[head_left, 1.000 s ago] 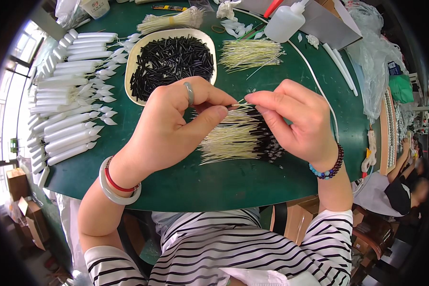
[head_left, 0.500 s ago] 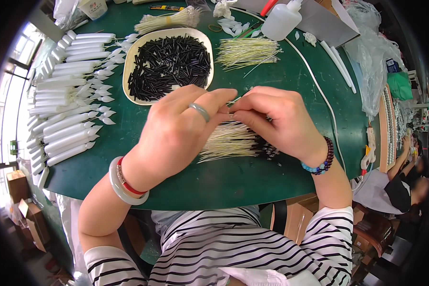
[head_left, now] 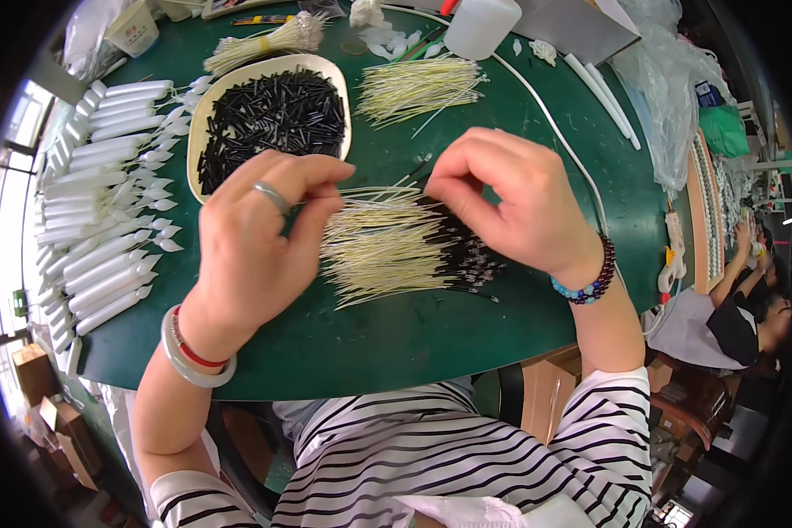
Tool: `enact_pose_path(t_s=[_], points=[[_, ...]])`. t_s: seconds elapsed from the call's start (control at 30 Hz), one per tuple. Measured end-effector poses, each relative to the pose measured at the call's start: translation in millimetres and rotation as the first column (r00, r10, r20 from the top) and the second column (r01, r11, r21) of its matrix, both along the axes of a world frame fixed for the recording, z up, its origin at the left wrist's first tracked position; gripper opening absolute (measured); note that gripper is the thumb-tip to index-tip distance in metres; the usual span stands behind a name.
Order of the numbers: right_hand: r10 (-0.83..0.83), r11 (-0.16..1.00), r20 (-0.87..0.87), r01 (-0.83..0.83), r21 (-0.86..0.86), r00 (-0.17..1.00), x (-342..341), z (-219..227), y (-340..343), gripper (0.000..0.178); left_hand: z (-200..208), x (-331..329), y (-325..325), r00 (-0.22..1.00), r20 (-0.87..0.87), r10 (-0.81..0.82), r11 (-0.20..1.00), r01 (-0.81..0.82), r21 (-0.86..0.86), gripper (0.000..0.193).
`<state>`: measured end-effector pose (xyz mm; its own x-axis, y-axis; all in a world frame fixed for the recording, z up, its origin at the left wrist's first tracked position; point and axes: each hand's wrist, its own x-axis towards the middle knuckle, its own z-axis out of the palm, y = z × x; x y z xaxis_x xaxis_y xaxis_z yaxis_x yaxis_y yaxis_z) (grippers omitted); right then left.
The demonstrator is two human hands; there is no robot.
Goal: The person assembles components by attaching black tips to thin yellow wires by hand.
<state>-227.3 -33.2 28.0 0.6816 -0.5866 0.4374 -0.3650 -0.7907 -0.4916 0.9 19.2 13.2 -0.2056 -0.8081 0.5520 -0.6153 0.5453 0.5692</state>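
The wires (head_left: 383, 251) lie in a loose pile on the worktop (head_left: 396, 356), between and below both hands. Left hand (head_left: 257, 236) and right hand (head_left: 517, 201) are each narrowed, fingertips near the pile's upper edge; whether either grips a wire, I cannot tell. Each wire looks light, thin and springy, best pinched singly along its pale length, off the dark ends (head_left: 463, 250).
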Motion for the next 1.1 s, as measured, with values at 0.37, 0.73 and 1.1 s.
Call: enact_pose_path(t_s=[0.37, 0.73, 1.1], points=[[0.015, 0.998, 0.063, -0.011, -0.064, 0.998, 6, -6, 0, 0.013, -1, -3, -1, 0.998, -0.052, -0.029, 1.000, 0.029, -0.008, 0.023], [-0.098, 0.979, 0.025, 0.092, 0.183, 0.995, -14, -5, -31, 0.032, -11, -3, -1, 0.995, 0.055, -0.080, 0.996, 0.077, 0.054, 0.015], [-0.334, 0.873, -0.158, 0.242, -0.423, 0.929, -28, -39, -71, 0.007, -1, 20, -17, 0.986, 0.167, 0.011, 1.000, -0.009, -0.015, 0.013]])
